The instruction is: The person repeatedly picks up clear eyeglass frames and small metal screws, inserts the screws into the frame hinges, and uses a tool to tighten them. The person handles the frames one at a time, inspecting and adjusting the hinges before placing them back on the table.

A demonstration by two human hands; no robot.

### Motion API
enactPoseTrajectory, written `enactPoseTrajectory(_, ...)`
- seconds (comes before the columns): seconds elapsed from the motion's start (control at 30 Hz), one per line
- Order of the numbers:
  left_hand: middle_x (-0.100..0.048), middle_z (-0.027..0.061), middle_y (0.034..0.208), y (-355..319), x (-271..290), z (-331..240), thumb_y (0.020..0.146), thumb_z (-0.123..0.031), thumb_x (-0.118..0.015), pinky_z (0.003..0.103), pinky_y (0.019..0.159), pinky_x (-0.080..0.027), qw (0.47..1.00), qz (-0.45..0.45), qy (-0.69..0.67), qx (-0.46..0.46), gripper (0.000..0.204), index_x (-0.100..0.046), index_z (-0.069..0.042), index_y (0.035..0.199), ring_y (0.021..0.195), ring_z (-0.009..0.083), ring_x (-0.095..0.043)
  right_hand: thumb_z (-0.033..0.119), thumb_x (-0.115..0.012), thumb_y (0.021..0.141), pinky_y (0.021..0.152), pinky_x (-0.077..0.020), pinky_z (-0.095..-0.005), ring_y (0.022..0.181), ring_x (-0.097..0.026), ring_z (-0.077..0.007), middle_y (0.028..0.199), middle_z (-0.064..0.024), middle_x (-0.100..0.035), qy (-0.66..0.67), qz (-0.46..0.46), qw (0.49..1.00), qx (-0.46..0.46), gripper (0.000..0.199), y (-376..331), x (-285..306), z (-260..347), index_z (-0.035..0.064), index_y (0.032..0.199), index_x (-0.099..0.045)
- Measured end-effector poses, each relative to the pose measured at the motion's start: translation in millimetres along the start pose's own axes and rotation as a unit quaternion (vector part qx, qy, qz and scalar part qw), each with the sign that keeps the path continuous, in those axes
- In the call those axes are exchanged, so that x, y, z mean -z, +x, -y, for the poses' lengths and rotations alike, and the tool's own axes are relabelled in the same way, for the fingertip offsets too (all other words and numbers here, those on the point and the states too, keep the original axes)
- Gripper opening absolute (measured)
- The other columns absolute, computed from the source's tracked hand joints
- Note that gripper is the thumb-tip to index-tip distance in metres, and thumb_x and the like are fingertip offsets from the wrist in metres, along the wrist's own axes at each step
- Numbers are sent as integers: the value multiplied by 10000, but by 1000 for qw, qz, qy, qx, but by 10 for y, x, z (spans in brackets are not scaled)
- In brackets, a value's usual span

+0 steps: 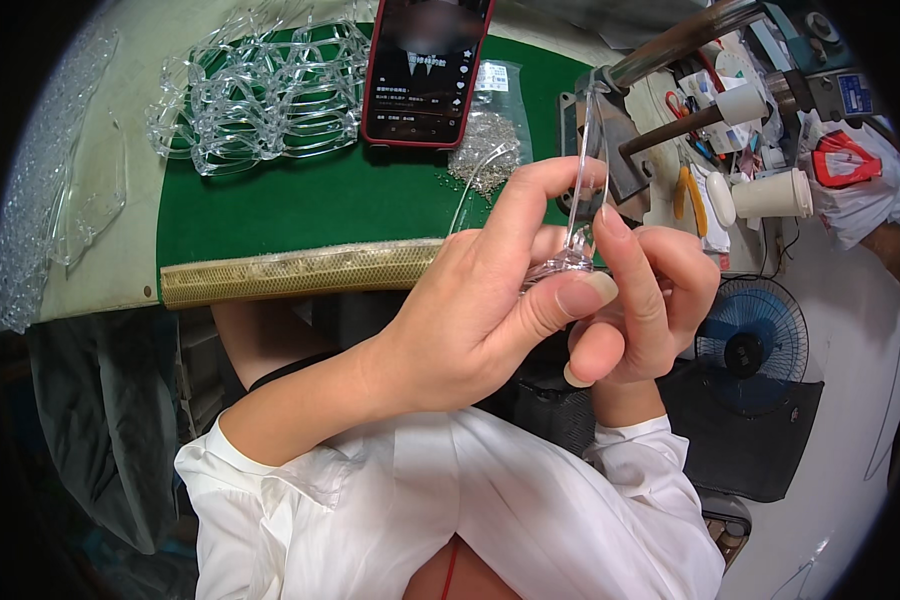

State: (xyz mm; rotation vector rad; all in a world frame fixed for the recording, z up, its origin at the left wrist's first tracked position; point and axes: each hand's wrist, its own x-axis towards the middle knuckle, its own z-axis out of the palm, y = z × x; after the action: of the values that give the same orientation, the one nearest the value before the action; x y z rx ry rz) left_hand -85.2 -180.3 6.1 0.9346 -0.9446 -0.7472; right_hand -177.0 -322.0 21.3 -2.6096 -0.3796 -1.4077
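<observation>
My left hand (480, 310) grips a clear plastic eyeglass frame (570, 258) between thumb and fingers, above the near edge of the bench. One clear temple arm (592, 130) points up past my left index finger. Another thin clear curved piece (467, 195) shows beyond the back of that hand; whether it belongs to the same frame, I cannot tell. My right hand (655, 300) is curled close on the right side, its index fingertip against the frame near the base of the upright arm. The right thumb is bent below, and part of its grip is hidden.
A green mat (270, 215) bears a pile of clear eyeglass frames (270, 100), a propped phone (425, 80) and a bag of tiny metal parts (490, 140). A bench machine (670, 130) stands right, beside a white cup (775, 193). Gold mesh trim (300, 275) lines the edge. A fan (750, 345) sits below.
</observation>
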Motion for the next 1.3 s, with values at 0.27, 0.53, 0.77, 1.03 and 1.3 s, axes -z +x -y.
enactPoseTrajectory(0.27,-582,81,964,16,-1,24,955,-421,-488,236,778,-442,999,-10,24,-23,709,-174,25,1408,848,117,-567,554,-527,866,583,-436,-274,691,-519,-180,894,-59,-516,62,23,992,-108,562,49,84,46,38,1021,-686)
enactPoseTrajectory(0.53,-561,47,885,173,-82,12,935,-530,-443,161,547,-360,998,-23,54,-28,793,-135,25,1411,671,49,-480,184,-701,779,670,-388,-290,765,-463,-180,867,-36,-513,23,-24,994,-100,238,132,144,-17,107,1004,-701)
enactPoseTrajectory(0.77,-507,9,821,182,-137,-21,931,-556,-425,157,528,-332,998,-30,61,-18,789,-174,20,1407,601,28,-416,253,-688,795,667,-363,-287,744,-466,-152,825,31,-515,-69,-19,996,-49,270,140,146,-4,195,1057,-709)
enactPoseTrajectory(1.03,-508,-2,807,177,-112,-2,935,-542,-434,156,542,-325,998,-28,47,-17,776,-170,14,1407,613,27,-413,310,-663,823,664,-354,-290,726,-477,-147,818,24,-520,-71,-19,996,-46,256,135,109,-28,192,1044,-714)
enactPoseTrajectory(1.3,-519,0,801,183,-97,30,940,-527,-437,159,541,-319,997,-30,51,-40,767,-161,15,1407,611,29,-411,353,-629,849,676,-359,-295,729,-479,-151,820,18,-527,-68,-29,996,-44,272,114,69,-48,177,1038,-715)
